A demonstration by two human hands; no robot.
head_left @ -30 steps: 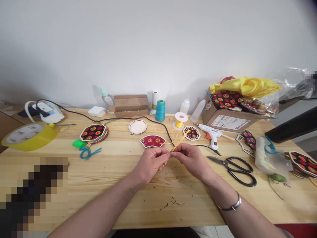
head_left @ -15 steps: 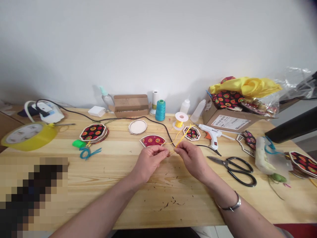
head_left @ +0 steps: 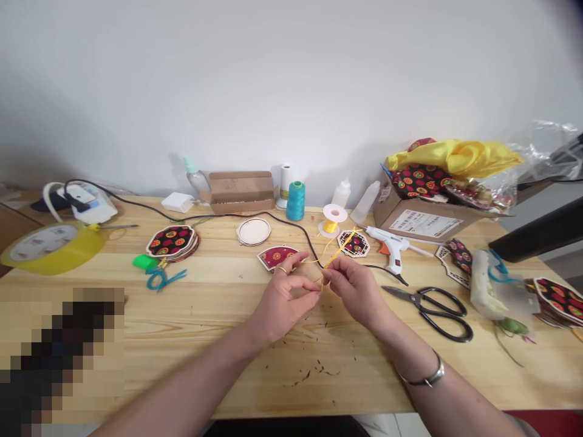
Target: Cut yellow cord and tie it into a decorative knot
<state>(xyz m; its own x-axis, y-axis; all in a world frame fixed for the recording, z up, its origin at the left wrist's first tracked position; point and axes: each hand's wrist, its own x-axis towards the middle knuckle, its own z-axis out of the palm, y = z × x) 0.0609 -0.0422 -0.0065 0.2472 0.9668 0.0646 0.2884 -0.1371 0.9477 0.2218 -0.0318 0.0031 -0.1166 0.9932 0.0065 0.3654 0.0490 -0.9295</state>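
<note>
Low over the middle of the table, my right hand (head_left: 356, 292) pinches a braided yellow cord (head_left: 340, 249) between thumb and fingers. The braid sticks up and to the right from that grip. Beside it, my left hand (head_left: 285, 300) has thumb and forefinger closed at the thin loose end of the yellow cord, below the braid, with another finger raised. A yellow strand also runs back towards a white spool of yellow cord (head_left: 334, 213). Behind my left hand, and partly covered by it, lies a red patterned fan-shaped piece (head_left: 276, 257). An octagonal patterned piece (head_left: 354, 244) lies behind the braid.
Black-handled scissors (head_left: 439, 312) and a white glue gun (head_left: 389, 241) lie to the right. A cardboard box (head_left: 419, 221) holds fabric at the back right. Teal thread (head_left: 296, 201) stands near the wall. Yellow tape (head_left: 82, 249) and stacked patterned pieces (head_left: 172, 241) are left.
My left hand has opened out a little: a finger has lifted away, and the thumb and forefinger have moved slightly down and right along the cord. My right hand keeps its pinch.
</note>
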